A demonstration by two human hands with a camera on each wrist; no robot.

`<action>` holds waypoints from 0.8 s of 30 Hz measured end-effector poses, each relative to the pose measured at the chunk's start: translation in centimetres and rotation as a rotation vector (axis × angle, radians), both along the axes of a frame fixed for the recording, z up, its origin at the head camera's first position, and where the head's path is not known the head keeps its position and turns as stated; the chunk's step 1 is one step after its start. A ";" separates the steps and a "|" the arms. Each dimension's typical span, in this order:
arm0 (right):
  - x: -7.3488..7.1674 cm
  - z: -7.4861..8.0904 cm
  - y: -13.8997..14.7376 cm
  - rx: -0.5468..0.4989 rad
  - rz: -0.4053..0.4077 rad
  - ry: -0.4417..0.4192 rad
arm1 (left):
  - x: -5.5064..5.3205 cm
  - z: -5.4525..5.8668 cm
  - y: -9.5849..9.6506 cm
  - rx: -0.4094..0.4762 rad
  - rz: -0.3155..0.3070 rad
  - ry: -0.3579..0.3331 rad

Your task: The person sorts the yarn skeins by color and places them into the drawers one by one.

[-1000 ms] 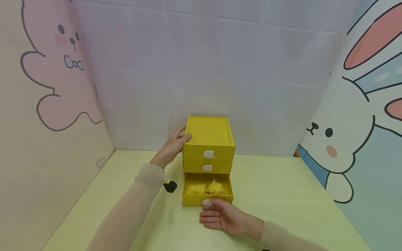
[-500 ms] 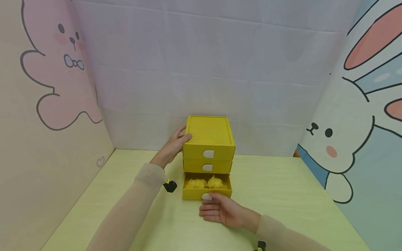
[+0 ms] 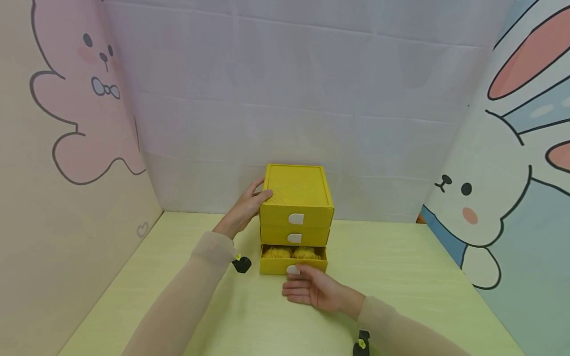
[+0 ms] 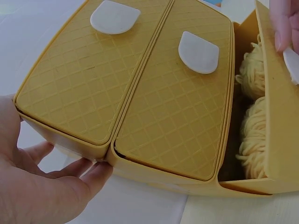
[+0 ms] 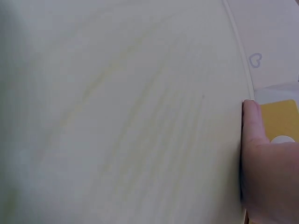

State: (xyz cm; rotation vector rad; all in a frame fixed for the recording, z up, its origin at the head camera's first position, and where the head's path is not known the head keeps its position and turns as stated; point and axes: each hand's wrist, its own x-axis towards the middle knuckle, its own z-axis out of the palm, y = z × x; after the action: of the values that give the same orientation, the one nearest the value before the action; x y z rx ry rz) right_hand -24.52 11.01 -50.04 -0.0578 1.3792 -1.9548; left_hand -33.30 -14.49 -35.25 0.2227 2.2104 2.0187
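Observation:
A small yellow cabinet with three drawers point(image 3: 296, 185) stands against the back wall. My left hand point(image 3: 244, 207) rests on its upper left edge, thumb on top and fingers along the side. The bottom drawer point(image 3: 271, 267) sticks out a little; the upper two are closed. Inside it lie two yellow yarn bundles point(image 4: 254, 135), partly hidden by its front. My right hand point(image 3: 318, 290) touches the drawer front at its white pull tab point(image 3: 292, 270), thumb against it and the other fingers extended below. In the right wrist view only part of this hand shows, at the right edge.
The cabinet stands on a pale yellow-green table point(image 3: 396, 272). A white sheet point(image 3: 307, 99) forms the back wall. Side panels carry a pink cartoon bear point(image 3: 84, 99) and a rabbit point(image 3: 485, 193). Black wrist devices point(image 3: 242, 264) show beside both sleeves.
The bottom drawer has slid inward toward the cabinet, covering more of the yarn. My right hand has moved forward with it. My left hand has stayed on the cabinet's edge.

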 end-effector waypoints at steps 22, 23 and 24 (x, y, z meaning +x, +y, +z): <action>-2.6 -0.1 -0.6 -0.023 -0.057 -0.003 | -0.1 0.1 0.1 0.004 0.011 -0.009; -2.7 -0.1 -0.6 -0.024 -0.057 -0.005 | -0.1 0.1 0.0 0.005 0.011 -0.011; -2.7 -0.1 -0.7 -0.025 -0.057 -0.007 | -0.2 0.1 0.0 0.006 0.012 -0.013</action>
State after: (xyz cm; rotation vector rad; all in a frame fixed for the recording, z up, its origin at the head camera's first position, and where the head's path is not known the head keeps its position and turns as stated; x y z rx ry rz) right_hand -27.24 10.36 -50.14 -0.0231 1.3656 -2.0178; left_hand -33.46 -14.48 -35.18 0.1970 2.2034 2.0271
